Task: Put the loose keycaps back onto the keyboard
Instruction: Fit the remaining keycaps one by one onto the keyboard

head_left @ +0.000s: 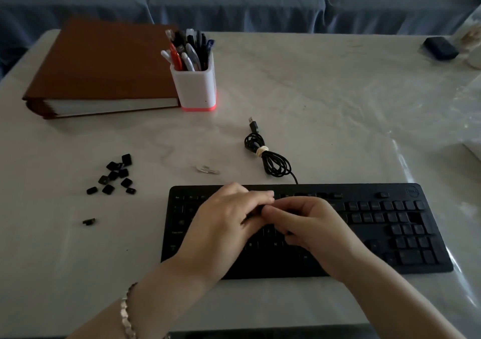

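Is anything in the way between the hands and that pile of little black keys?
No, nothing visible. The keycaps lie on the table left of the keyboard. Only the keyboard's left end and bare table lie between them and the left hand, which is over the keyboard.

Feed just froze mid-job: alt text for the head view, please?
The left hand and right hand meet fingertip to fingertip over the middle of a black keyboard; whether they pinch anything is unclear. A cluster of loose keycaps lies on the white table left of it, a single keycap apart. Behind: coiled cable, pen holder, brown binder.
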`<control>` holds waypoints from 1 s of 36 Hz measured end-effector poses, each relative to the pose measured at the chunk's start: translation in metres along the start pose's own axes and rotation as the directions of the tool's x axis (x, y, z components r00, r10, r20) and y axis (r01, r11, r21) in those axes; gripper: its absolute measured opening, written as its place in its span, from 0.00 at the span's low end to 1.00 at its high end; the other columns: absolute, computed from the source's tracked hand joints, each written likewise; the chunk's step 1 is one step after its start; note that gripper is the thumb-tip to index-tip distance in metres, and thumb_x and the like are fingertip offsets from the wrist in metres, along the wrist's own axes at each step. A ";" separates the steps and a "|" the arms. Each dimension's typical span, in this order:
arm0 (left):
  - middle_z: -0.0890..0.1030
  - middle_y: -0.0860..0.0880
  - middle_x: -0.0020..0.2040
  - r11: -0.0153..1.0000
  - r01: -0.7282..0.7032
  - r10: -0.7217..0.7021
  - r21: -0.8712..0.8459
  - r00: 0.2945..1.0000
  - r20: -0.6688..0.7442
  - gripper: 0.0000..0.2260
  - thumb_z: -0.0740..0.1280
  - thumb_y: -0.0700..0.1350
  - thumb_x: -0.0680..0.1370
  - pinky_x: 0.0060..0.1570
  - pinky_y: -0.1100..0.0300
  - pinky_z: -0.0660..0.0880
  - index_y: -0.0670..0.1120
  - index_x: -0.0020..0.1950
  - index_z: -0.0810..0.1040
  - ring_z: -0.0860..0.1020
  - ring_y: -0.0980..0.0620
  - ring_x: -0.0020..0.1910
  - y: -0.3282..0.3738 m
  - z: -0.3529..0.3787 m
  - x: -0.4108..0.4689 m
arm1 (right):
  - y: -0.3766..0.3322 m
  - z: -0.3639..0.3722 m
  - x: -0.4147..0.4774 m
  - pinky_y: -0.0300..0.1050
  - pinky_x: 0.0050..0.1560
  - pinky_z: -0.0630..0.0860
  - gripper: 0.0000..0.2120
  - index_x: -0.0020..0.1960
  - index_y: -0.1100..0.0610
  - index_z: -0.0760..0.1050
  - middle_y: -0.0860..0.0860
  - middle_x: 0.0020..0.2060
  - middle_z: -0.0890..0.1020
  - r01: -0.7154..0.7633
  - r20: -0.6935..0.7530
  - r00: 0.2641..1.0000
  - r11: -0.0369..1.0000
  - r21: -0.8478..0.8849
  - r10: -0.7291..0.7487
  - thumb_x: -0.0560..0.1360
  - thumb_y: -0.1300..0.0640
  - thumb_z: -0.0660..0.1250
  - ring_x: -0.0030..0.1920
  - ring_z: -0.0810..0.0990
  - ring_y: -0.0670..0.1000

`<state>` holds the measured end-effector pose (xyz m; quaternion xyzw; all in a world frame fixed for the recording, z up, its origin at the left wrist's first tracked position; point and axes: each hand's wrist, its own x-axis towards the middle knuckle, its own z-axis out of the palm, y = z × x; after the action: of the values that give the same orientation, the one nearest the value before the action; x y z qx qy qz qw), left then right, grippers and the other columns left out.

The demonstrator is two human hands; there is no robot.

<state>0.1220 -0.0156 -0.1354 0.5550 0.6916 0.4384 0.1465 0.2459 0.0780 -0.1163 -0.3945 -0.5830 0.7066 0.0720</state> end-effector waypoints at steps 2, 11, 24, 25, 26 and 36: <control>0.78 0.54 0.45 0.999 -0.026 0.025 0.042 1.000 0.013 0.19 0.68 0.53 0.70 0.47 0.67 0.74 0.56 0.60 0.72 0.79 0.61 0.46 -0.001 0.001 0.001 | 0.001 -0.001 0.000 0.33 0.29 0.67 0.05 0.40 0.53 0.84 0.47 0.26 0.74 0.006 0.004 1.000 1.000 -0.023 -0.006 0.70 0.53 0.70 0.28 0.68 0.43; 0.83 0.57 0.46 0.960 0.106 -0.114 -0.261 0.993 -0.013 0.14 0.75 0.53 0.67 0.49 0.74 0.69 0.60 0.51 0.81 0.79 0.62 0.49 0.007 -0.003 0.004 | 0.003 -0.006 -0.003 0.35 0.27 0.56 0.11 0.34 0.61 0.72 0.49 0.27 0.68 -0.068 0.174 0.985 0.944 0.323 0.012 0.70 0.53 0.63 0.27 0.64 0.43; 0.81 0.62 0.44 0.944 0.075 -0.103 -0.320 0.992 -0.071 0.12 0.72 0.54 0.65 0.45 0.71 0.70 0.56 0.48 0.80 0.78 0.58 0.47 0.004 0.000 0.006 | -0.001 -0.014 -0.009 0.33 0.26 0.60 0.12 0.42 0.57 0.84 0.49 0.29 0.72 0.032 0.155 0.984 0.939 0.344 -0.090 0.70 0.57 0.62 0.28 0.66 0.43; 0.81 0.61 0.44 0.947 0.069 -0.096 -0.314 0.993 -0.069 0.13 0.72 0.54 0.66 0.45 0.71 0.70 0.56 0.49 0.80 0.78 0.59 0.47 0.005 0.000 0.006 | -0.001 -0.015 -0.009 0.33 0.26 0.61 0.11 0.41 0.57 0.84 0.49 0.29 0.73 0.030 0.154 0.984 0.940 0.341 -0.087 0.69 0.58 0.62 0.28 0.67 0.43; 0.81 0.61 0.45 0.950 0.062 -0.087 -0.305 0.994 -0.068 0.13 0.72 0.54 0.66 0.45 0.71 0.70 0.56 0.49 0.80 0.78 0.59 0.47 0.005 0.000 0.006 | 0.000 -0.015 -0.009 0.33 0.26 0.61 0.10 0.41 0.57 0.84 0.49 0.29 0.74 0.027 0.150 0.985 0.940 0.340 -0.083 0.69 0.58 0.63 0.28 0.67 0.43; 0.79 0.59 0.45 0.983 0.003 -0.011 -0.186 0.999 -0.043 0.11 0.72 0.54 0.67 0.44 0.70 0.70 0.58 0.48 0.77 0.76 0.58 0.44 0.006 0.001 0.005 | 0.005 -0.015 -0.009 0.33 0.26 0.60 0.07 0.39 0.56 0.84 0.52 0.29 0.73 -0.003 0.118 0.992 0.954 0.301 -0.034 0.67 0.57 0.67 0.28 0.67 0.43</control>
<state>0.1250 -0.0108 -0.1305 0.5268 0.6526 0.5126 0.1840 0.2635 0.0834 -0.1166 -0.3304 -0.4750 0.8093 0.1011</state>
